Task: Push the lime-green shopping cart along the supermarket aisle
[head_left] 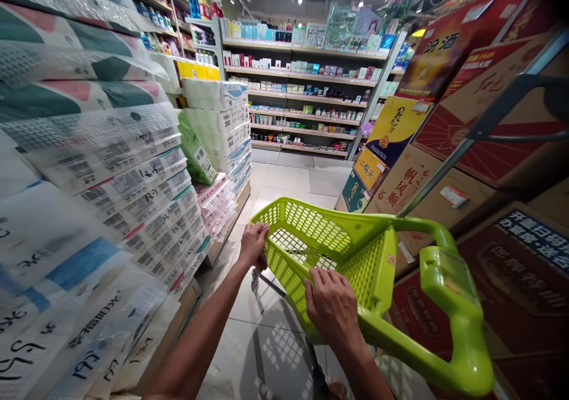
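A lime-green plastic shopping cart [320, 228] stands crosswise in front of me, its handle to the right. The floor shows through the mesh of its basket. My left hand [254, 243] is closed over the rim at the cart's far left corner, fingers curled over the edge. Nearer to me, my right hand [332, 302] grips the long side rim, with its fingertips bent over the inside and the thumb at the left. Parts of the cart's legs and wheels are hidden beneath the basket and my arms.
Wrapped tissue packs [111, 151] are piled high on the left, close to my left arm. Stacked liquor cartons [471, 121] line the right, with a grey metal bar [444, 169] before them. Shelves of cosmetics [306, 83] stand across the tiled floor [284, 172].
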A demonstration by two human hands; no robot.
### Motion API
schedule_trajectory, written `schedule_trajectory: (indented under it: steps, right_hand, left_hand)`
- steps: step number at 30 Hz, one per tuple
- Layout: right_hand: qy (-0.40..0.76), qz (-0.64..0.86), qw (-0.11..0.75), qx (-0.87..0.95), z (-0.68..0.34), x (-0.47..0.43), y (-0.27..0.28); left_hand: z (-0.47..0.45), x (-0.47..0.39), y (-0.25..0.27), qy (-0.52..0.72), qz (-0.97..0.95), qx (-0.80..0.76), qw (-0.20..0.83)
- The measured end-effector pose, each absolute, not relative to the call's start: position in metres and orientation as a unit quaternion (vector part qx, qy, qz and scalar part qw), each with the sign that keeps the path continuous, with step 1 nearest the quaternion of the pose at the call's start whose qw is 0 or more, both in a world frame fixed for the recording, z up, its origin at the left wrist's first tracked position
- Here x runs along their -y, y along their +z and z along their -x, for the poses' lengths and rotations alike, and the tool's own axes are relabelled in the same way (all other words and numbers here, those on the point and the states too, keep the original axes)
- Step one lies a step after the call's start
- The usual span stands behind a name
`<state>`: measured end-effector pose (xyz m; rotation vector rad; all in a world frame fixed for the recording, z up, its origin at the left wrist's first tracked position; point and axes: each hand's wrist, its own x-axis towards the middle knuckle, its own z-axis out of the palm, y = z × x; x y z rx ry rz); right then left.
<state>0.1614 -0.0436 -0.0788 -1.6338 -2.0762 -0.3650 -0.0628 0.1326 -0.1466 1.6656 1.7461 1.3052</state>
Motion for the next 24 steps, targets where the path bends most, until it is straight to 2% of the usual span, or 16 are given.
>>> schedule_trajectory:
  steps: [3, 7, 10, 14, 17, 21, 24]
  right_hand:
    - [-0.138, 0.600, 0.232, 0.753, -0.166, 0.049, -0.074]
    - [-0.132, 0.608, 0.226, 0.750, -0.172, 0.061, -0.065]
    - [-0.137, 0.620, 0.215, 0.742, -0.183, 0.072, -0.058]
    - [-0.158, 0.640, 0.204, 0.723, -0.206, 0.088, -0.050]
    - [-0.177, 0.654, 0.202, 0.707, -0.223, 0.099, -0.046]
    - [-0.186, 0.663, 0.210, 0.694, -0.241, 0.113, -0.040]
    - [-0.190, 0.671, 0.214, 0.684, -0.254, 0.123, -0.036]
  left_hand:
    - [0.051, -0.117, -0.145, 0.461, -0.567, -0.651, 0.204]
    - [0.027, -0.092, -0.143, 0.432, -0.640, -0.584, 0.250]
    - [0.005, -0.074, -0.143, 0.469, -0.599, -0.608, 0.226]
    - [-0.027, -0.048, -0.145, 0.492, -0.649, -0.522, 0.253]
    - [-0.052, -0.028, -0.144, 0.542, -0.579, -0.562, 0.234]
    - [-0.083, -0.002, -0.142, 0.555, -0.598, -0.520, 0.254]
    - [-0.102, 0.018, -0.137, 0.581, -0.546, -0.548, 0.253]
